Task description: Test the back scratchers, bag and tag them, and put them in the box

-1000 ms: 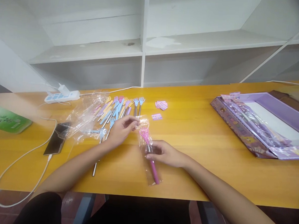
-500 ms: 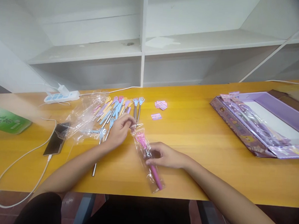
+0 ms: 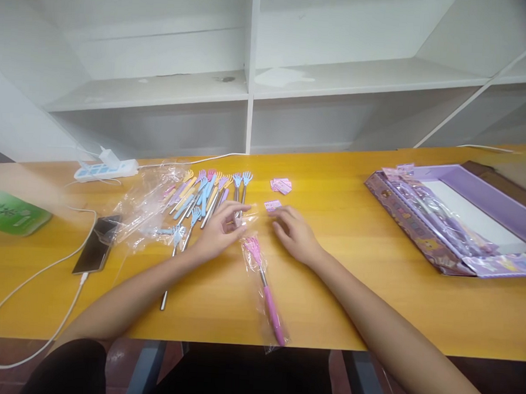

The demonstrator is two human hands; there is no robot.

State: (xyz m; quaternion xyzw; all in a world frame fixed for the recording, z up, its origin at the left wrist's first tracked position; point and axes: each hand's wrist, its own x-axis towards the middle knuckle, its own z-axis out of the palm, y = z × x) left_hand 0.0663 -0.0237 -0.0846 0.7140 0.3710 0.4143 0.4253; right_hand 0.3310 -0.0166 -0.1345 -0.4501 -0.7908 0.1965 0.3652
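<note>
A pink back scratcher (image 3: pixel 272 309) with a claw-shaped head lies inside a clear plastic bag (image 3: pixel 260 332) on the table. At the bag's upper end, my left hand (image 3: pixel 221 230) has its thumb and fingers curled around the crinkled mouth of the bag. My right hand (image 3: pixel 297 237) holds nothing, its fingers apart, with the fingertips at the edge of a small pink card (image 3: pixel 272 206). Behind that card is a small pile of similar pink cards (image 3: pixel 280 185). Several loose back scratchers (image 3: pixel 204 195) in blue, yellow, purple and pink lie beyond my left hand.
Clear plastic bags (image 3: pixel 141 205) are heaped at left, by a phone (image 3: pixel 96 246) on a white cable. A power strip (image 3: pixel 105 170) and a green package (image 3: pixel 13 212) are farther left. At right sits a purple display box (image 3: pixel 413 228) with bagged items. White shelving (image 3: pixel 251 90) stands behind.
My right hand has let go of the bagged back scratcher and moved up to the single pink card. The back scratcher's lower end has shifted slightly toward the table's front edge.
</note>
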